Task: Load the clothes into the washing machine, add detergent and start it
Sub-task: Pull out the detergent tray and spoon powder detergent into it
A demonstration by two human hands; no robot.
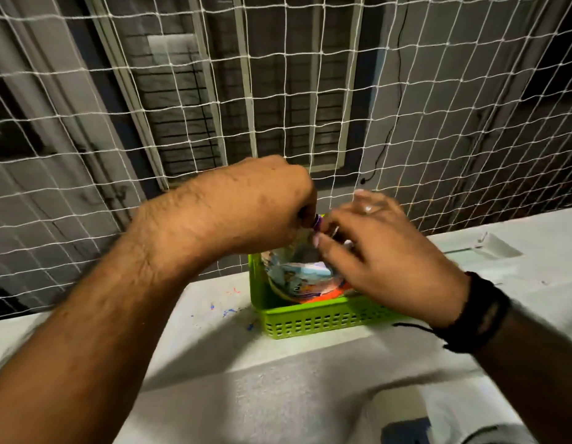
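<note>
Seen from the person's own head, looking down at two bare forearms reaching forward over a white ledge [214, 315]. A green plastic basket [313, 322] with a slotted wall stands on the ledge, close to a white net [182, 91] that stretches across the whole background. Beyond the net is a dim building wall with barred windows [278, 91].

Inside the basket a soft detergent pouch [297, 270] stands upright, printed in pale blue, white and orange (its lettering is too blurred to read). At the top of the pouch is a small purple cap [319, 223].

The left hand [246, 206] comes in from the lower left with its fingers curled tightly, gripping the pouch's neck just beside the cap. The right hand [371, 251] comes in from the lower right; its thumb and forefinger pinch the cap while the other fingers spread loosely above the basket. A black band [480, 312] is wrapped round the right wrist.

Small blue and red paint flecks [228, 312] mark the ledge just left of the basket. Both hands are slightly blurred.
</note>
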